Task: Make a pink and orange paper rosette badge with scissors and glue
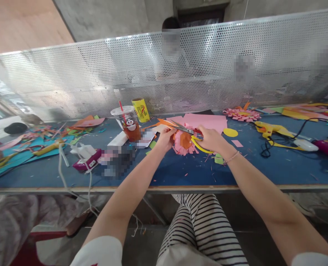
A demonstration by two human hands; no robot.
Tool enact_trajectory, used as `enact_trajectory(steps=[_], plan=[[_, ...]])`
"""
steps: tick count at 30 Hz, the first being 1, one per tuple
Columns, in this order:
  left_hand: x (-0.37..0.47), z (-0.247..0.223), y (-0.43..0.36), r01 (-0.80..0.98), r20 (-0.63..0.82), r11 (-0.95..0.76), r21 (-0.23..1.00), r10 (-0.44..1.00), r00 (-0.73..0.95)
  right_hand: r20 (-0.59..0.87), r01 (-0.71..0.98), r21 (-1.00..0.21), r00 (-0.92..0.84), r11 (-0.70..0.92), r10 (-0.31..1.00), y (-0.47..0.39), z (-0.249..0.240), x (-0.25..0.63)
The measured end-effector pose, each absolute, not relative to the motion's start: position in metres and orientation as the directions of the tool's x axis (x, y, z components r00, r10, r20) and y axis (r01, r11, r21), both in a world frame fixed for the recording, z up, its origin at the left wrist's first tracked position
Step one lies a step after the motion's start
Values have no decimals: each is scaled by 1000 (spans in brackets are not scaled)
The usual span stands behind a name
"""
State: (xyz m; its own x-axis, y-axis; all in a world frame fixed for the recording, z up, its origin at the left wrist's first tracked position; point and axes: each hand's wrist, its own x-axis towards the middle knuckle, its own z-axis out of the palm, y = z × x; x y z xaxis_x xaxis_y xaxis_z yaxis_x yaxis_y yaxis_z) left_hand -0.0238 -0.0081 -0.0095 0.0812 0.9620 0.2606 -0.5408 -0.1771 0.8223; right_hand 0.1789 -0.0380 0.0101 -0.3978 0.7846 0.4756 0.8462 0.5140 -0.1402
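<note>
My right hand (210,138) grips a pair of scissors (184,128) by the yellow and dark handles, the blades pointing left. The blades reach over to my left hand (166,138), which pinches a piece of orange paper (164,122). Whether the blades are parted is hard to make out. Under the scissors lies a fringed pink paper flower (184,149) with an orange middle. Behind it a pink sheet (208,122) rests on the blue table (177,173). A yellow paper oval (230,132) and green scraps (218,159) lie to the right.
Left of my hands stand a drink cup (129,127) with a red straw and a yellow can (141,110). A purple power strip (86,160) with cords lies further left. A yellow glue gun (272,129) is at right. A perforated metal screen (97,81) runs behind; a person sits beyond it.
</note>
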Motion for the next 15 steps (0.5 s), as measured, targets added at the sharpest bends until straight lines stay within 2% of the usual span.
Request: enact_trajectory(steps=[7,15], plan=[[-24,-8,-9,-515,282,-198,834,955,91,458,822,-175,-419,542,784,-37,7,178],[-23,-7,-11,-519,222,-142,843,970,95,463,816,-179,-423,550,779,-34,6,179]])
